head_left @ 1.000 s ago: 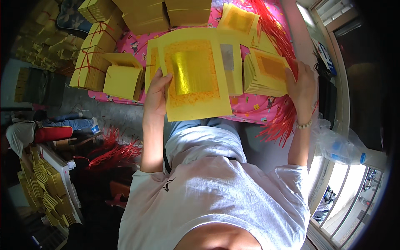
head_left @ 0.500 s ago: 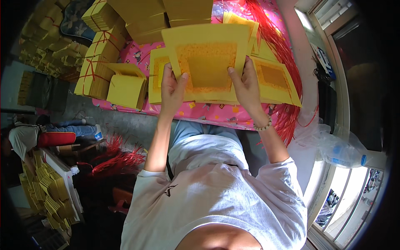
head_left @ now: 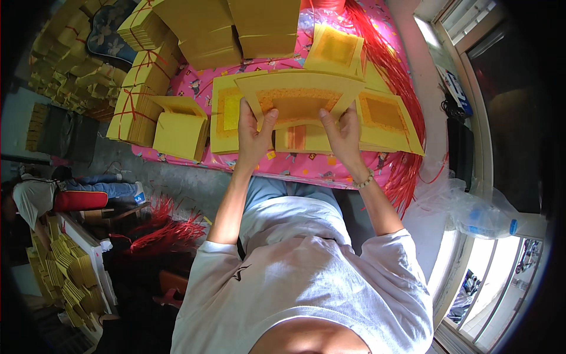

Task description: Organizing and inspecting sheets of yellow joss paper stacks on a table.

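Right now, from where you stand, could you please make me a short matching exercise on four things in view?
Things:
1. Yellow paper
2. Pink cover
3. Red-tied yellow bundles
4. Clear plastic bottle

Places or states:
A. Near the barred window, on the right
B. Gripped by the left hand and right hand
C. Printed with small figures
D. Stacked along the cover's left side

Pairs: 1-B, 2-C, 3-D, 4-A

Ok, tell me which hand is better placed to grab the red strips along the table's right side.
The right hand, I'd judge: it is nearer the red strips, while the left hand sits farther across. Both hold the yellow paper, so the right would probably have to let go first.
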